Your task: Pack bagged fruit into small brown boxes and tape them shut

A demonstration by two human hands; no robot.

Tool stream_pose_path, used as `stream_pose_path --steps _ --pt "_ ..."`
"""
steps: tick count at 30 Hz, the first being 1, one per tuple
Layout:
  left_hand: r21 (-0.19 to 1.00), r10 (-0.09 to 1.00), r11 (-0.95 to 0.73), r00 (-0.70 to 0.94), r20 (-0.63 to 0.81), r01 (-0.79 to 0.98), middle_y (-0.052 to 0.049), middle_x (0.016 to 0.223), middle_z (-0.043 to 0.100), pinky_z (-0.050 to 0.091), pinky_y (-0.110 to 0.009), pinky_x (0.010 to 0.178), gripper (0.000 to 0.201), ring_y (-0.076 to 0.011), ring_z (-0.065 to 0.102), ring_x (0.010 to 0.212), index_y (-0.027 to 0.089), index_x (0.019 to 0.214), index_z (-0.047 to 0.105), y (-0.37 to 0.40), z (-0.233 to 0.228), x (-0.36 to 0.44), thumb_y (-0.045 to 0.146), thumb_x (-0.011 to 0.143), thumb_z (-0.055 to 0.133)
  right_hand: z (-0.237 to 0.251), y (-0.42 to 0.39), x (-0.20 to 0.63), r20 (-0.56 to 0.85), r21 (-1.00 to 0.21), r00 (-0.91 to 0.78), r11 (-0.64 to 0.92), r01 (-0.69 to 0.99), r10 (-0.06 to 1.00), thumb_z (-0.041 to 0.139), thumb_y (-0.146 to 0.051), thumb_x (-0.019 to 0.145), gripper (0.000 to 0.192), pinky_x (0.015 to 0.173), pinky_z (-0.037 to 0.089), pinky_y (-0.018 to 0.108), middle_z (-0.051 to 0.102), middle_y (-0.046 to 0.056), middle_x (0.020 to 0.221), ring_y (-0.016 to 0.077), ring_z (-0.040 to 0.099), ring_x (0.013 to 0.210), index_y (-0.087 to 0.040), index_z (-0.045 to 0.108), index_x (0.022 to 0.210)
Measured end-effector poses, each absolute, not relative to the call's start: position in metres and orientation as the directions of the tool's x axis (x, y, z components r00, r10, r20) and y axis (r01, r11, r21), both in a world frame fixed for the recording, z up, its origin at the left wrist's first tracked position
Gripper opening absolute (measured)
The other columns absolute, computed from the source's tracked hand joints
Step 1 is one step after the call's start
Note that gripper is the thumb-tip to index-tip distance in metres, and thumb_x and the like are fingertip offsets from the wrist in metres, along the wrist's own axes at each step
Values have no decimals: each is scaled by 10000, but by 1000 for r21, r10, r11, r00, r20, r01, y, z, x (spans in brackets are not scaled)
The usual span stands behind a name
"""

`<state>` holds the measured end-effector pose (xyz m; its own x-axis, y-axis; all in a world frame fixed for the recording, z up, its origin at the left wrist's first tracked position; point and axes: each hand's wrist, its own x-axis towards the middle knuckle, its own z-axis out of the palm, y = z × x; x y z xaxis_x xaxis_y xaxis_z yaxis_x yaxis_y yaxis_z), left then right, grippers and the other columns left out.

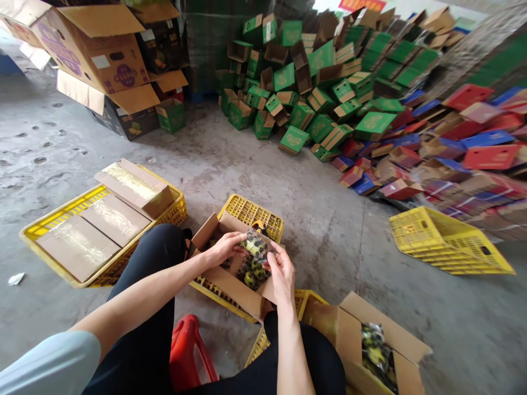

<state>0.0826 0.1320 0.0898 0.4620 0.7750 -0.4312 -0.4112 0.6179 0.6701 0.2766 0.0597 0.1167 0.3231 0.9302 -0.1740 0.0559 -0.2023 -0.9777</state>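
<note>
Between both hands I hold a clear plastic packet (256, 247) with dark spots and something yellow-green inside. My left hand (226, 248) pinches its left end, while my right hand (282, 267) grips the right end with thumb and fingers. Just below the packet, an open cardboard box (234, 285) contains similar packets (250, 276). That box rests on a yellow plastic crate (269, 222) in front of my knees. To my right, another open cardboard box (349, 343) has more packets (375, 351) in it.
Closed cardboard boxes (117, 216) fill a yellow crate (27, 237) at left. Part of a red stool (187, 351) shows beneath me. Another yellow crate (444, 241) lies at right. Green cartons (294, 140) and red and blue cartons (489, 156) are heaped behind; large cartons (102, 60) stand back left.
</note>
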Motion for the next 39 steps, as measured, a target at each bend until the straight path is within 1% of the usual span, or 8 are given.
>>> stream_pose_path --steps 3,6,8,14,19,28,33,39 --pt "688 778 610 459 -428 -393 -72 911 762 610 -265 655 527 -175 756 669 148 1256 638 130 93 81 427 854 834 119 60 276 -203 -969 329 -237 66 922 716 -629 823 554 691 613 358 791 46 869 231 720 709 -253 764 1227" --pt "701 773 610 469 -426 -369 -71 933 775 610 -276 660 736 -188 769 681 205 1504 487 129 96 79 416 879 815 122 60 275 -222 -966 319 -252 56 921 694 -684 828 569 674 614 351 804 62 899 239 726 717 -239 788 1170" --pt "708 766 612 488 -419 -352 -76 935 783 607 -278 667 753 -193 773 691 220 1541 468 128 97 78 414 894 800 123 60 274 -220 -968 311 -247 49 925 702 -702 820 587 671 617 344 803 64 908 234 724 716 -234 788 1164" --pt "710 749 624 509 -425 -326 -97 950 785 587 -262 661 491 -192 768 707 152 1238 716 129 96 80 467 872 807 127 60 271 -199 -974 285 -222 49 938 757 -714 782 621 681 619 349 799 75 972 231 731 736 -240 760 1183" --pt "726 762 607 497 -415 -325 -66 863 767 564 -246 641 496 -166 738 662 154 1146 722 129 93 81 537 844 814 123 60 270 -185 -977 283 -208 52 941 834 -636 742 554 685 615 346 790 71 953 227 728 736 -225 733 1099" --pt "709 735 630 539 -411 -319 -47 832 736 537 -242 697 617 -151 719 704 158 1265 697 128 90 82 548 812 847 118 60 277 -153 -966 347 -213 144 925 737 -679 795 440 662 597 347 775 34 782 231 708 666 -254 724 904" --pt "723 719 616 598 -355 -312 -89 919 754 539 -255 770 493 -153 718 763 131 1032 753 127 92 82 453 708 940 119 61 277 -199 -968 404 -243 62 893 740 -703 779 450 618 571 344 744 27 707 217 661 594 -258 692 821" --pt "794 709 569 616 -343 -213 -100 891 759 518 -286 772 547 -177 703 764 113 989 773 123 101 78 534 679 934 118 60 277 -247 -966 448 -252 -50 859 763 -719 752 486 574 534 310 684 -3 662 179 617 565 -245 662 784"
